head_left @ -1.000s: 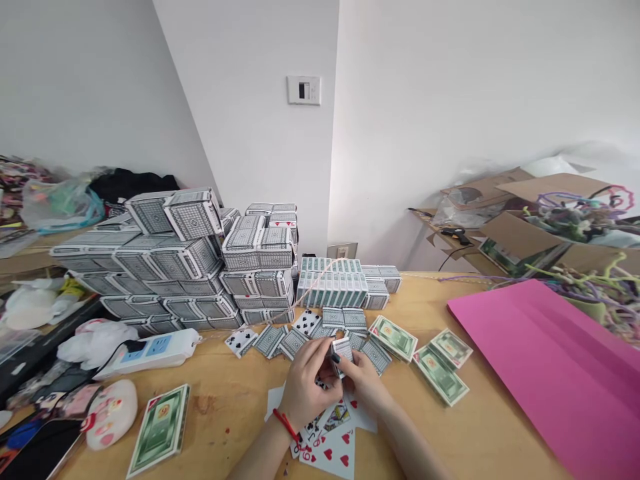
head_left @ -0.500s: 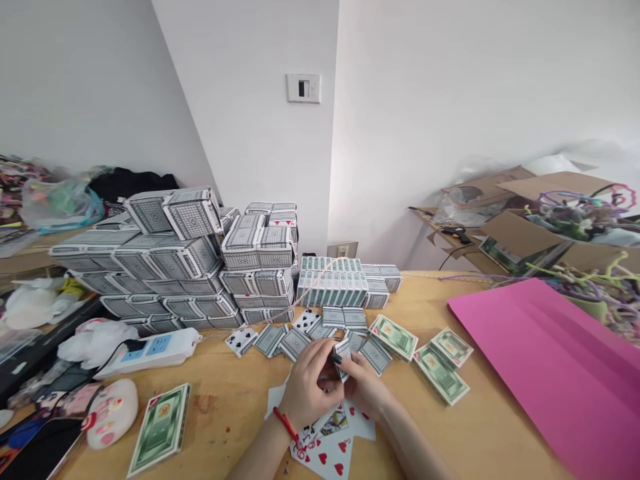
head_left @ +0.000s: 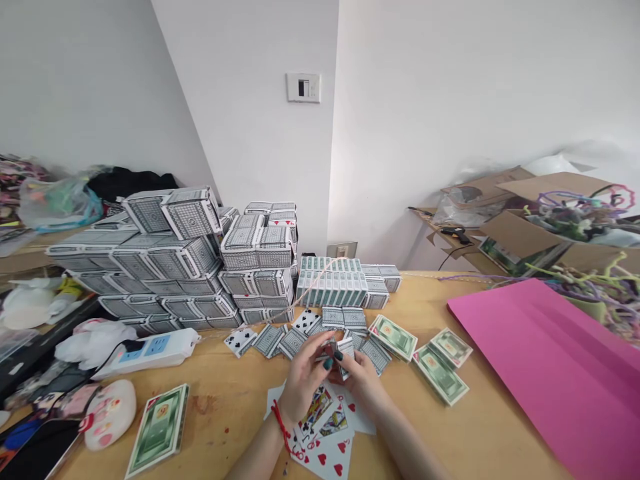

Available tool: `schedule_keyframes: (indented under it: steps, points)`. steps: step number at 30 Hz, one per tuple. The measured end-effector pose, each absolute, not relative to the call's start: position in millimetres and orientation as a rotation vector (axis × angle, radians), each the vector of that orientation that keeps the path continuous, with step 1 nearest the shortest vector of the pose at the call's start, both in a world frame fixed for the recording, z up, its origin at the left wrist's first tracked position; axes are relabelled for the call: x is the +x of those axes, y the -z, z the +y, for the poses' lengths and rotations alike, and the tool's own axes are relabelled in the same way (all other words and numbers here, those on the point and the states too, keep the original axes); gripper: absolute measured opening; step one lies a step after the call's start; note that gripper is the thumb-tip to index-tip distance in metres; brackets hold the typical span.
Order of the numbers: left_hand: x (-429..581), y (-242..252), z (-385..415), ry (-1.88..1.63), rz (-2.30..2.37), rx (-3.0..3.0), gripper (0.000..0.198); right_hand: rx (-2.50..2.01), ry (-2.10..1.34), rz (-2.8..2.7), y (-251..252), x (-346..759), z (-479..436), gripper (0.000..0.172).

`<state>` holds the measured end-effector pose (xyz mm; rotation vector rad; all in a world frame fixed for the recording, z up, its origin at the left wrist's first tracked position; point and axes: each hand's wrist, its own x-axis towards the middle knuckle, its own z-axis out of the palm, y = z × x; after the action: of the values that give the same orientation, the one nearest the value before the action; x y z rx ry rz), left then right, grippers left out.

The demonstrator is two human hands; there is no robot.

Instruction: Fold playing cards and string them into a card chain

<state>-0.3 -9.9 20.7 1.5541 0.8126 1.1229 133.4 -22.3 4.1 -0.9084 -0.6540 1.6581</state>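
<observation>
Pinching grey-white patterned card piece [head_left: 346, 347] w/ R hand [head_left: 364, 383], L hand [head_left: 301, 380] grip unclear; stacked grey-white card blocks [head_left: 173, 257] prob. done, loose white playing cards [head_left: 327, 457] to go.

Held card pc [head_left: 345, 348]: sm., gry/wht patterned back, wht edge; partly hid by fingers, folds unclear.
Pose: tilted, up off table, pinched btwn L hand [head_left: 303, 381] & R hand [head_left: 362, 375].
Spot: just beyond face-up cards [head_left: 324, 457].

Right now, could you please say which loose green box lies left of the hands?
The green box beside the rounded white object; the others lie to the right.
</observation>
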Motion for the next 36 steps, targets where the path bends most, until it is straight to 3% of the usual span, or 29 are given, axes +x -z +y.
schedule_keyframes:
  steps: [3, 5, 8, 14, 21, 26, 36]
  points:
    - [-1.1, -16.4, -5.9, -1.269, 0.976, 1.382, 0.018, -0.962, -1.576, -0.786, -8.0, 135.6, -22.3, 0.029]
    - [-1.5, -12.3, -3.5, -1.261, 1.031, 1.289, 0.022, -1.041, -1.459, -0.923, -8.4, 137.3, -22.2, 0.028]
    - [-1.3, -7.9, -1.6, -1.007, 0.965, 1.079, 0.031, -1.162, -1.224, -1.135, -4.5, 138.6, -22.2, 0.026]
    - [-7.9, -13.0, -1.3, -0.604, 0.727, 0.736, 0.025, -1.194, -0.819, -1.392, -0.9, 138.6, -24.9, 0.036]
    - [-22.9, -26.1, 6.7, -0.599, 0.609, 0.937, 0.037, -1.124, -0.961, -1.276, 2.9, 138.7, -21.6, 0.069]
    - [-19.9, -24.7, 9.7, -0.721, 0.659, 1.014, 0.042, -0.981, -1.257, -0.993, 0.3, 143.9, -16.8, 0.045]
    - [-9.4, -9.4, 6.3, -0.732, 0.795, 1.103, 0.053, -0.912, -1.354, -0.958, -10.2, 143.4, -21.8, 0.05]
